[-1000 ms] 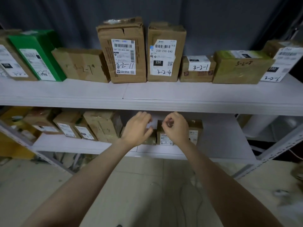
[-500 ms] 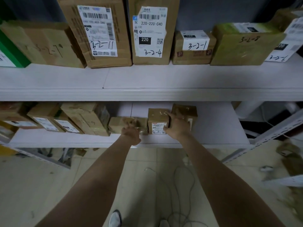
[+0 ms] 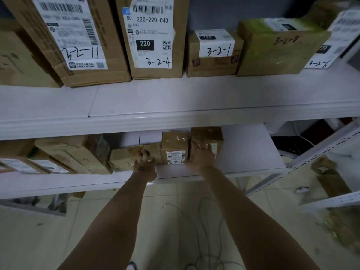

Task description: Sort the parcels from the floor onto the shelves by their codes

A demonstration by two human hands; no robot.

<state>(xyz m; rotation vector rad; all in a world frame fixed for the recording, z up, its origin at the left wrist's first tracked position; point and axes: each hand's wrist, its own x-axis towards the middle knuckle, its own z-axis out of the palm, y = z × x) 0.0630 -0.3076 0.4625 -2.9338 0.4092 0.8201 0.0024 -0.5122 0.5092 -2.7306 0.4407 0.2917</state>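
Parcel 3-2-11 (image 3: 85,36), parcel 3-2-4 (image 3: 155,36), parcel 3-2-1 (image 3: 213,63) and parcel 3-2-8 (image 3: 272,53) are ranged side by side on the white upper shelf (image 3: 194,98). On the lower shelf (image 3: 249,152), a large taped carton (image 3: 78,152) is seen at the left; next to it, a flat brown parcel (image 3: 122,158) is gripped at its right end by the left hand (image 3: 145,165), fingers (image 3: 144,153) curled over its edge. A small labelled parcel (image 3: 175,146) is stood upright just beside. The right hand (image 3: 201,158) is laid, fingers (image 3: 198,148) extended, against the front of a taped box (image 3: 207,134) set against that parcel's right side.
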